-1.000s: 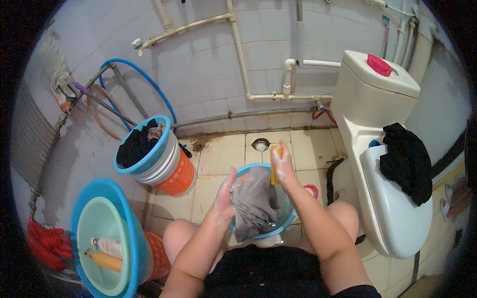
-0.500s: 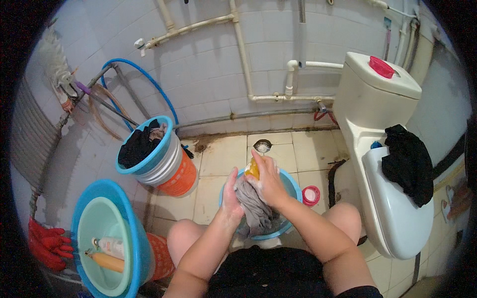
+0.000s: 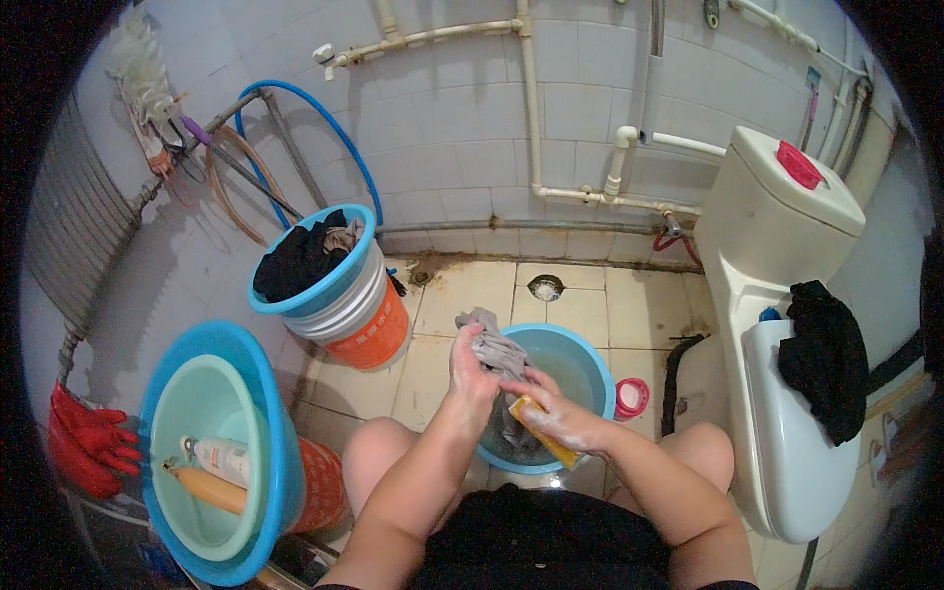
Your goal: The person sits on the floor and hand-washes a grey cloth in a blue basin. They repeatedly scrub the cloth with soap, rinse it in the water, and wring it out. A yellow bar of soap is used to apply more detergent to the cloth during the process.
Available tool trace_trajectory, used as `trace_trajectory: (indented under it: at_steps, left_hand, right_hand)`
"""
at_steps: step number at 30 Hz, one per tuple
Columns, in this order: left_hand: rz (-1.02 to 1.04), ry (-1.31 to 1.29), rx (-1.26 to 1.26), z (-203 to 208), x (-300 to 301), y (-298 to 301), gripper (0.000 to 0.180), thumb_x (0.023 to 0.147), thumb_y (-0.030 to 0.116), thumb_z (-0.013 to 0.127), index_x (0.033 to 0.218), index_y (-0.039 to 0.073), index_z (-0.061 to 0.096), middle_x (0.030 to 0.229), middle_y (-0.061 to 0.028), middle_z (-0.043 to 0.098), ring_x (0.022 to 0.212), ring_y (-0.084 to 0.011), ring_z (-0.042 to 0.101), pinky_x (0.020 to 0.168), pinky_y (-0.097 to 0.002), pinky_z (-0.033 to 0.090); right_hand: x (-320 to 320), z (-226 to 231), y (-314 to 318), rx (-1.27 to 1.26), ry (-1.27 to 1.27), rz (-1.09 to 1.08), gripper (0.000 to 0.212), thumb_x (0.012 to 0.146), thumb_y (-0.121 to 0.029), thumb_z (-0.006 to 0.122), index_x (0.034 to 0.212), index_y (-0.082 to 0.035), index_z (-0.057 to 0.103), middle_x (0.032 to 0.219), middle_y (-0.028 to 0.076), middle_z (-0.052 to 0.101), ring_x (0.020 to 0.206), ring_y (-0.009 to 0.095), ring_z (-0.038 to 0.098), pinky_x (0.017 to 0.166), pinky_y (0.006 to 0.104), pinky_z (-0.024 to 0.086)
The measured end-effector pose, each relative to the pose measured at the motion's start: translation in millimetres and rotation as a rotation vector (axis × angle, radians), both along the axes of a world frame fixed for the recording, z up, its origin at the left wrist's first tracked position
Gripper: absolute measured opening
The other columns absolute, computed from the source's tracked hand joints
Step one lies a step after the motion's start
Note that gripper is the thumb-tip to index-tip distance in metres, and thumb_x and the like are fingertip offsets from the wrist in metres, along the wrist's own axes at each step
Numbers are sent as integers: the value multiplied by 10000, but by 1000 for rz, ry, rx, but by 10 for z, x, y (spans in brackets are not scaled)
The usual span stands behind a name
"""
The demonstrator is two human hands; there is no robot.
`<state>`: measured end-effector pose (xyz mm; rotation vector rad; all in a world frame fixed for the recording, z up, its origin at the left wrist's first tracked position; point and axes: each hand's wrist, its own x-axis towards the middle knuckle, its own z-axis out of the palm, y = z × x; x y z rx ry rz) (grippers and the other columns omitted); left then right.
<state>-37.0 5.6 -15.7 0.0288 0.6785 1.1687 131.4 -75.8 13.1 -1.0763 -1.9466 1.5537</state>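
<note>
A wet grey cloth is gripped in my left hand, above the left part of a blue basin of cloudy water on the floor. Part of the cloth hangs down toward the water. In my right hand is a yellow bar of soap, held at a slant over the basin's near side. White suds coat the fingers of that hand, which are close against the cloth. What lies under the water cannot be made out.
A pink round tub stands right of the basin. Dark clothes fill a blue basin on a white bucket. At left, a pale green basin holds bottles. The toilet bears a black cloth. A floor drain lies beyond.
My right hand has lowered the soap from above the cloth toward the basin's near side. My left hand has raised the cloth slightly. The whole view has shifted.
</note>
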Motion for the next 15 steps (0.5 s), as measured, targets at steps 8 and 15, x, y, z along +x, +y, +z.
trace_trajectory:
  at_steps: [8, 15]
  left_hand:
    - [-249, 57, 269, 239, 71, -77, 510, 773, 67, 499, 1269, 31, 388, 1160, -120, 499, 986, -247, 526, 899, -377, 422]
    - [-390, 290, 400, 191, -113, -22, 509, 754, 12, 494, 1257, 15, 417, 993, -74, 547, 907, -200, 561, 820, -338, 476]
  right_hand:
    - [52, -225, 73, 79, -64, 36, 480, 887, -375, 433, 1295, -127, 375, 1383, 181, 193, 1281, 323, 231, 1049, 379, 204]
    - [99, -202, -36, 73, -70, 61, 502, 892, -371, 424, 1272, -48, 368, 1284, 180, 352, 1215, 294, 336, 1025, 365, 248]
